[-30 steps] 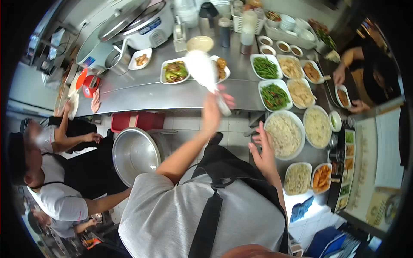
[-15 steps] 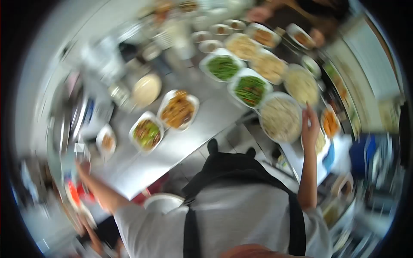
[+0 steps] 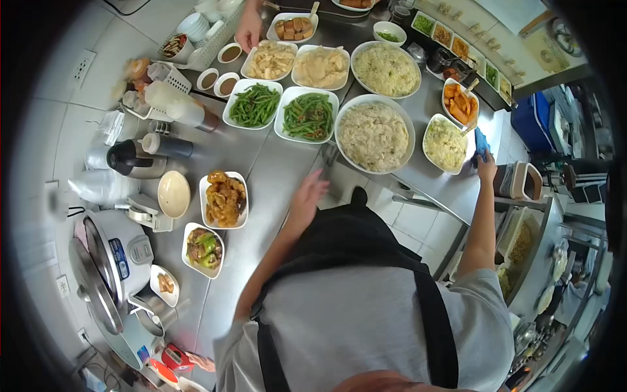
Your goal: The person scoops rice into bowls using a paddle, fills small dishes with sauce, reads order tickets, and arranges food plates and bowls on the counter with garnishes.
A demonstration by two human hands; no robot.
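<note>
My right hand is closed on a blue cloth at the steel counter's right end, beside a square bowl of pale yellow shredded food. My left hand is empty, its fingers apart and slightly blurred, over the counter's front edge. Nearest to it are a bowl of green beans with minced bits and a large round bowl of rice. To its left stand a dish of brown glazed pieces and a dish of meat with green peppers.
Another person's hand touches a dish of pale slices at the back. A rice cooker, squeeze bottles and an empty cream bowl stand on the left. Orange pieces fill a bowl at right.
My left hand has swung from the far left to the counter's front edge. My right hand has moved from beside the rice bowls onto the blue cloth. The view has turned.
</note>
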